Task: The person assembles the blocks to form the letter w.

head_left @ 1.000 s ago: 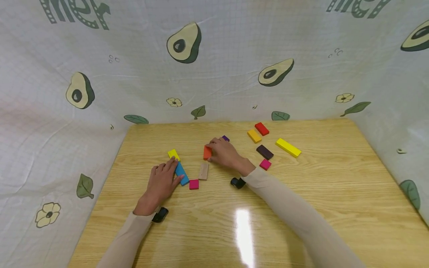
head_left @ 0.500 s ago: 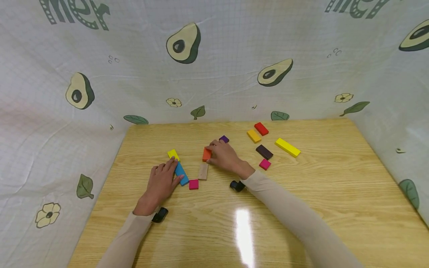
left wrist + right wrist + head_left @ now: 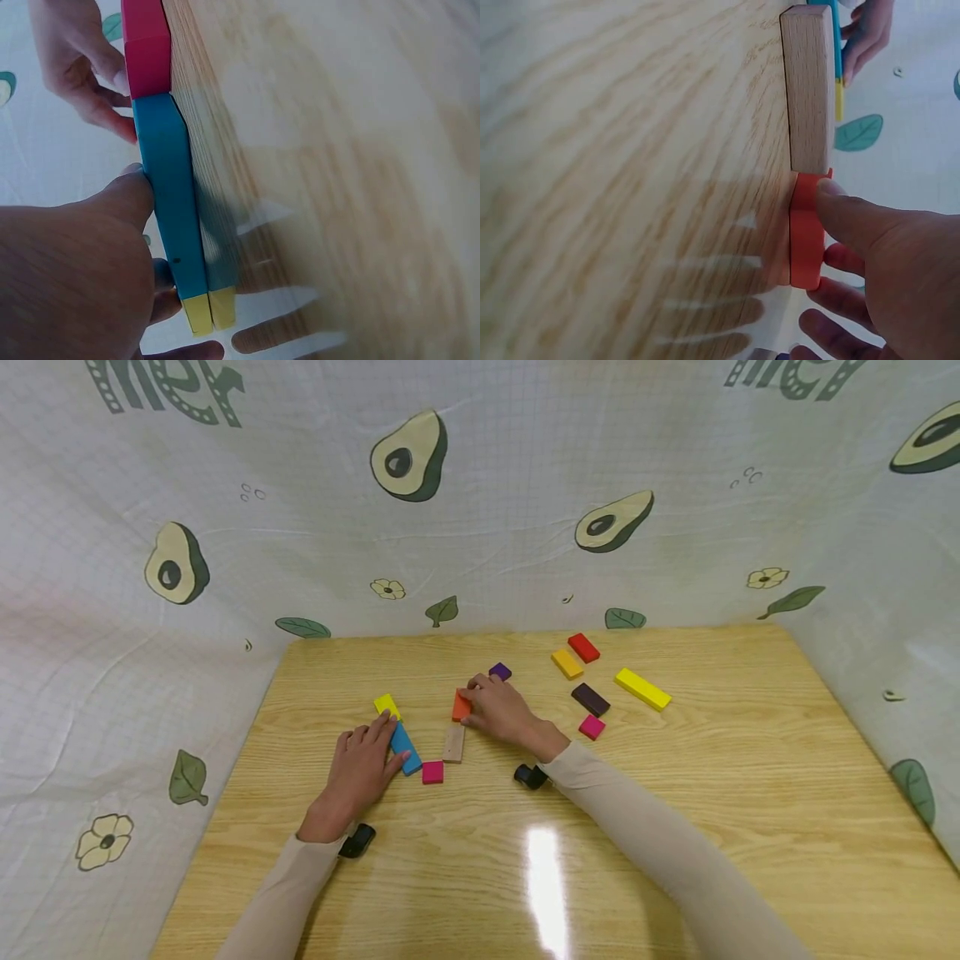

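Left hand (image 3: 360, 768) is resting on blue block (image 3: 406, 748), right hand (image 3: 501, 706) pinching orange block (image 3: 458, 707); I'm logging five-block row (image 3: 432, 772), six loose blocks (image 3: 590, 699) at right.

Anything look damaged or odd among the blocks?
Nothing looks broken. One small oddity: a dark speck on the blue block, toward the short yellow block; whether stain or dent, I can't tell. The wooden block also stands out as the only bare-wood one.
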`<state>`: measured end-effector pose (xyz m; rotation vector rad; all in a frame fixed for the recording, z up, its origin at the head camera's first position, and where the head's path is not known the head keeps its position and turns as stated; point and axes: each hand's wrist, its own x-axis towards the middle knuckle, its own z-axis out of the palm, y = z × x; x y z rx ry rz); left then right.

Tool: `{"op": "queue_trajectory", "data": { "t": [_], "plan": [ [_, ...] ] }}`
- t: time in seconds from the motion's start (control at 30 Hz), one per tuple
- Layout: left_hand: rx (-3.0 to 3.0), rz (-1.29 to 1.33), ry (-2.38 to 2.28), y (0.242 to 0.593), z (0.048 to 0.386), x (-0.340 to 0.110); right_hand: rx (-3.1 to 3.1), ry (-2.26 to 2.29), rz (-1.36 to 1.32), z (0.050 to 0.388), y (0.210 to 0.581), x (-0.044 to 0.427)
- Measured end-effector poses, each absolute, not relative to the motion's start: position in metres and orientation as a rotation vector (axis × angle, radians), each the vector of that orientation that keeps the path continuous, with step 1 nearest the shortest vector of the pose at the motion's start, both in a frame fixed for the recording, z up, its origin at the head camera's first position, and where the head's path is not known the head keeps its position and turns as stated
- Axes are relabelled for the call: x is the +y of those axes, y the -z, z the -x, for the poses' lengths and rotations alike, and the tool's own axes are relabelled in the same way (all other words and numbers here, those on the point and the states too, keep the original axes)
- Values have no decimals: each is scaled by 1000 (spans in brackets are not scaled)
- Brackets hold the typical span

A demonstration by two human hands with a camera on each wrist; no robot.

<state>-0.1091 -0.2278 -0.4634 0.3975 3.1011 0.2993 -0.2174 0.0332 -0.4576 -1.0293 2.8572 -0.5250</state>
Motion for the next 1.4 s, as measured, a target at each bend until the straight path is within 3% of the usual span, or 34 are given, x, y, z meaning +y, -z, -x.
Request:
{"op": "queue_trajectory", "data": {
  "t": [1.4],
  "plan": [
    [3113, -559, -297, 449, 125, -211, 2864, 600, 1021, 210, 457, 42]
  ]
}}
